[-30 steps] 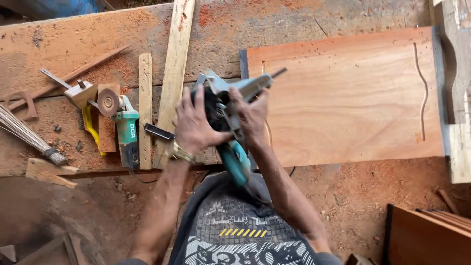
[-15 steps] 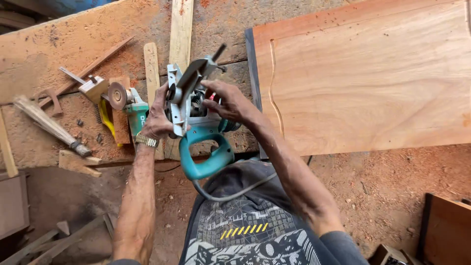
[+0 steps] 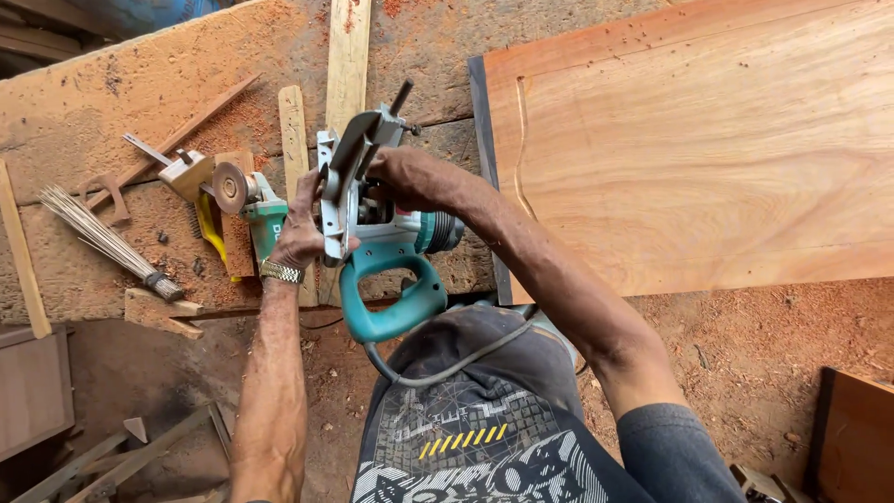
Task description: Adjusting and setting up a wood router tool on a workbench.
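Right now I hold the teal power tool (image 3: 386, 247) up over the table (image 3: 112, 84) edge, its handle toward my lap. My left hand (image 3: 303, 228) has its grip clamped on the metal base plate (image 3: 346, 172); my right hand (image 3: 410, 177) is closed on the motor body. An angle grinder (image 3: 251, 200) lies just left, beside the wooden slat (image 3: 293, 140). The big board (image 3: 708, 140) spreads out to my right, its near edge unblocked.

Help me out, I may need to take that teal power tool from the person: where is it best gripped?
Probably by the closed loop handle of the teal power tool. It hangs free at the bottom, toward the person's body, so come from below. The left hand and right hand crowd the metal base plate and motor body, and the cord leaves the handle's lower end.
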